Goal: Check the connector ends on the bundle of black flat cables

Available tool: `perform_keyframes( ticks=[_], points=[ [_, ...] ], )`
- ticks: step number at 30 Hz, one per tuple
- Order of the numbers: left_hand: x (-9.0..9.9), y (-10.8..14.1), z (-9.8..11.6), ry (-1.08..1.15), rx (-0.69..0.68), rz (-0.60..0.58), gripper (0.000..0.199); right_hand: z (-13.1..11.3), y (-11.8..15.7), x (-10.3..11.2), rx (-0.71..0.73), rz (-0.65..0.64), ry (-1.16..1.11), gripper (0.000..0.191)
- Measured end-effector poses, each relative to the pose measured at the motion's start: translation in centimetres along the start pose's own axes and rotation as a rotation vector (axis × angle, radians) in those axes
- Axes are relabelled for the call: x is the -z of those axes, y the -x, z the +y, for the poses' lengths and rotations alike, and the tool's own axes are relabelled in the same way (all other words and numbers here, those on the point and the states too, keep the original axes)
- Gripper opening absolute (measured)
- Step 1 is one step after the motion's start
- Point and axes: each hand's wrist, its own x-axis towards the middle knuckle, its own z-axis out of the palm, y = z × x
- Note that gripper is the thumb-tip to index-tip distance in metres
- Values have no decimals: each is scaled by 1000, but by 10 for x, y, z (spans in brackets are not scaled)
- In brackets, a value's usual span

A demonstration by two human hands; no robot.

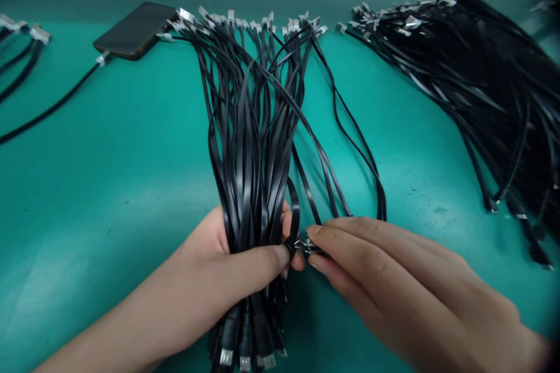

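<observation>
My left hand (pixel 245 271) is wrapped around a thick bundle of flat black USB cables (pixel 249 175), its thumb across the front. Metal plug ends (pixel 245 361) stick out below that hand, while the USB plugs (pixel 262 26) at the far end fan out on the table. Just right of the bundle, my right hand (pixel 385 280) is closed with fingertips pinching a shiny connector end (pixel 306 243), close to the left thumb. A few loose cables (pixel 359 145) curve down behind the right fingers, which hide their lower ends.
A dark phone (pixel 135 30) lies at the back left with a cable (pixel 56 106) plugged into it. Another large pile of black cables (pixel 494 81) covers the right side. More cable plugs (pixel 39 34) lie at the left edge. The table surface (pixel 131 145) is green.
</observation>
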Motion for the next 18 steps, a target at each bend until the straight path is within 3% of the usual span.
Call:
perform_keyframes(
  ticks=[4, 18],
  points=[
    [3, 0, 1, -15, 0, -49, 6, 0, 0, -1, -4, -7, 13, 25],
    [5, -2, -5, 29, 13, -59, 5, -1, -2, 4, -3, -62, -56, 26]
  ],
)
